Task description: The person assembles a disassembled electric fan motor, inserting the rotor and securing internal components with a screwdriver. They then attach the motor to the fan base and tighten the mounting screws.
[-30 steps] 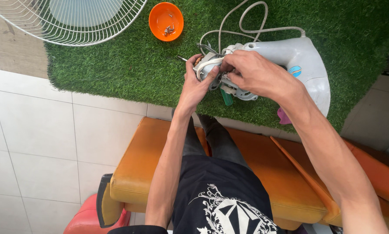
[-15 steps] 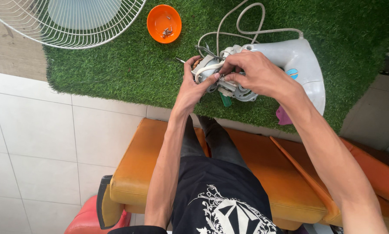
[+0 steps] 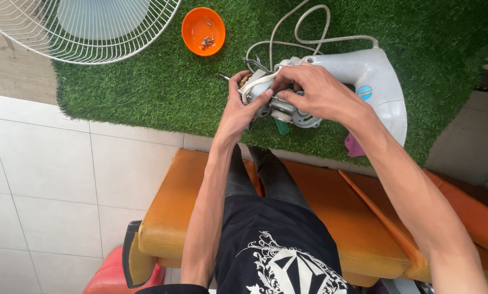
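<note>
My left hand (image 3: 243, 106) grips the left side of a small grey fan motor (image 3: 279, 106) with white wires looped over it. From the right, my right hand (image 3: 314, 90) pinches the motor's top with its fingertips. The motor hangs just above the green turf mat (image 3: 146, 92). Behind it lies the pale grey fan housing (image 3: 374, 81), with a white cord (image 3: 304, 32) coiling away. A green-handled tool (image 3: 282, 126) pokes out below the motor.
An orange bowl (image 3: 203, 30) holding several small screws sits on the turf to the upper left. A white wire fan guard (image 3: 86, 27) lies at the top left. I sit on an orange padded bench (image 3: 331, 218) over white floor tiles (image 3: 42, 174).
Both hands and the motor have shifted slightly down and left in view. The fingers have readjusted on the motor and wires.
</note>
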